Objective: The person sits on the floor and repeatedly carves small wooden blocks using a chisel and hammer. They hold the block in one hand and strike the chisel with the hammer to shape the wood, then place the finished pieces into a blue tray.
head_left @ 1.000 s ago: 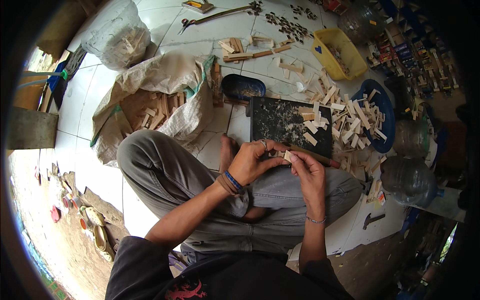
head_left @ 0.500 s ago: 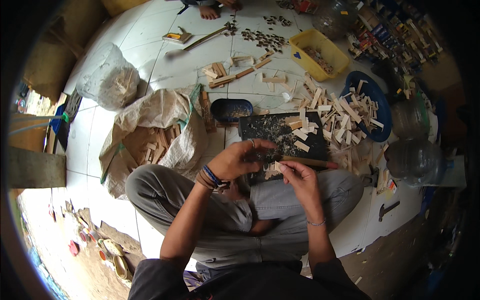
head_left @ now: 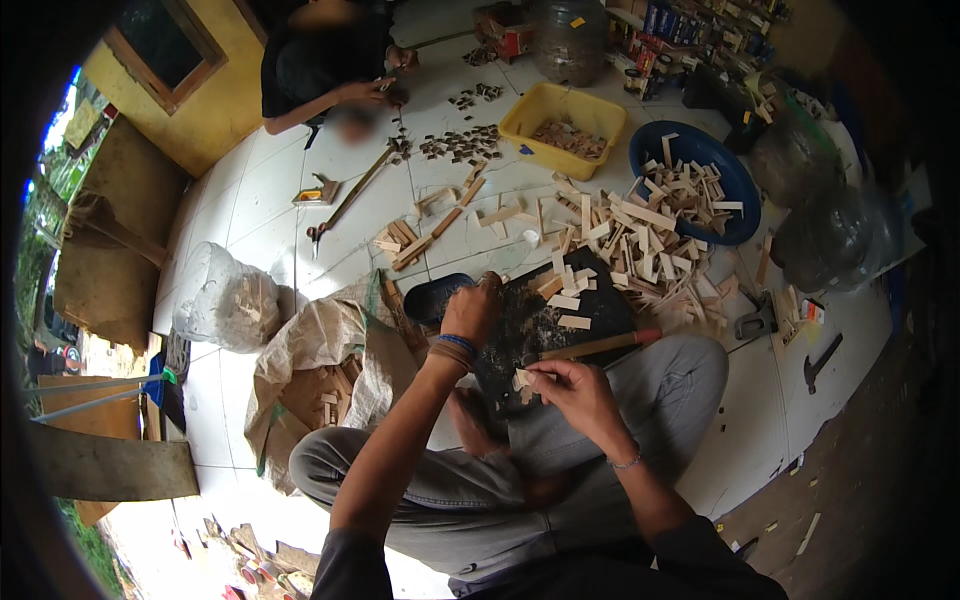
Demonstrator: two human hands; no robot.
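My right hand [head_left: 580, 395] pinches a small flat piece of pale wood [head_left: 521, 379] between thumb and fingertips, above the near edge of a dark board [head_left: 510, 335]. My left hand [head_left: 472, 311] reaches forward beside the small dark-blue oval tray [head_left: 428, 300], over the board's left edge. Its fingers point away and are mostly hidden, so their grip does not show. Across the board, close to my right hand, lies a long wooden stick-like tool [head_left: 590, 347] with a red end. Several wood strips [head_left: 573, 322] and shavings lie on the board.
A heap of wood pieces [head_left: 650, 255] spills beside a blue basin [head_left: 745, 205]. Beyond it stands a yellow tub [head_left: 520, 125]. A woven sack [head_left: 285, 365] with wood scraps is left of me. A hammer [head_left: 822, 364] lies at right. Another person [head_left: 320, 70] sits at the far left.
My left hand has moved forward, away from my right hand toward the blue tray. My right hand still holds the wood piece. The view has tilted up, bringing the other person into sight.
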